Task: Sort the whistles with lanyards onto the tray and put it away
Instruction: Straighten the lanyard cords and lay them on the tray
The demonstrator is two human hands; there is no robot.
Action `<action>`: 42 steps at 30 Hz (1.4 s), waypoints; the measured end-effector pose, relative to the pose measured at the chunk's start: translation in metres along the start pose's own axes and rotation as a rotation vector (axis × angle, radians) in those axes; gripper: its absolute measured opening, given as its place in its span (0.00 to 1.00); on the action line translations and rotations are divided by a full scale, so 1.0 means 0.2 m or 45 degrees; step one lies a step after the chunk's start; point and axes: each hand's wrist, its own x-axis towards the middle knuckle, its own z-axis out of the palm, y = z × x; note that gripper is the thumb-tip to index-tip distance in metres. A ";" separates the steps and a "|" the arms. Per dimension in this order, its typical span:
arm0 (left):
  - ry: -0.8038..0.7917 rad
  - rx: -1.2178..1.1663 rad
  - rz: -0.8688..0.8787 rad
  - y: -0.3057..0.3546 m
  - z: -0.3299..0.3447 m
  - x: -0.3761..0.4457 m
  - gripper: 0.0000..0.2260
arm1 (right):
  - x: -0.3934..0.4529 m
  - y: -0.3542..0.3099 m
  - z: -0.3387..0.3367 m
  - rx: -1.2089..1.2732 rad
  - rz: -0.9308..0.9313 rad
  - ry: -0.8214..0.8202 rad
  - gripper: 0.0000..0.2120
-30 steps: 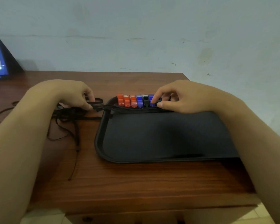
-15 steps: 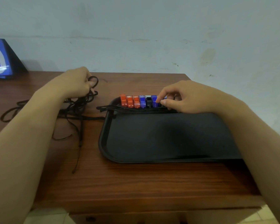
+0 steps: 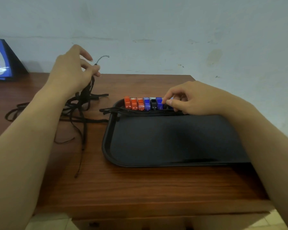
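Note:
A black tray lies on the wooden table. Along its far rim stands a row of whistles: three orange, then blue, black and blue. My right hand rests at the right end of that row, its fingertips pinched on a blue whistle that is mostly hidden. My left hand is raised above the table to the left of the tray, pinching a bundle of black lanyards that hang down to a tangle on the table. A few lanyard ends poke over the tray's left rim.
A blue number sign stands at the far left against the wall. Loose black cords spread over the table left of the tray. The table's front edge is near, with floor tiles below.
My left hand has risen from the table up and to the left, lifting the lanyard bundle. My right hand has stayed at the right end of the whistle row.

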 end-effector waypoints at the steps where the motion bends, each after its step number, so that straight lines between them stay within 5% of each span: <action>1: -0.016 0.037 0.013 0.00 0.00 0.00 0.13 | 0.00 0.00 0.00 -0.005 0.001 0.001 0.07; 12: 0.089 -0.169 0.047 0.06 0.01 -0.03 0.07 | 0.00 0.00 0.00 -0.011 0.014 0.004 0.08; 24: -0.024 -0.118 0.093 0.08 0.05 -0.03 0.11 | 0.00 0.00 0.00 -0.007 0.009 0.004 0.08; 28: -0.177 -0.276 0.133 0.12 0.06 -0.06 0.09 | 0.00 -0.01 0.00 0.001 0.009 0.012 0.08; 42: -0.520 -0.137 0.564 0.23 0.12 -0.16 0.05 | -0.01 -0.04 -0.02 0.072 -0.016 0.313 0.11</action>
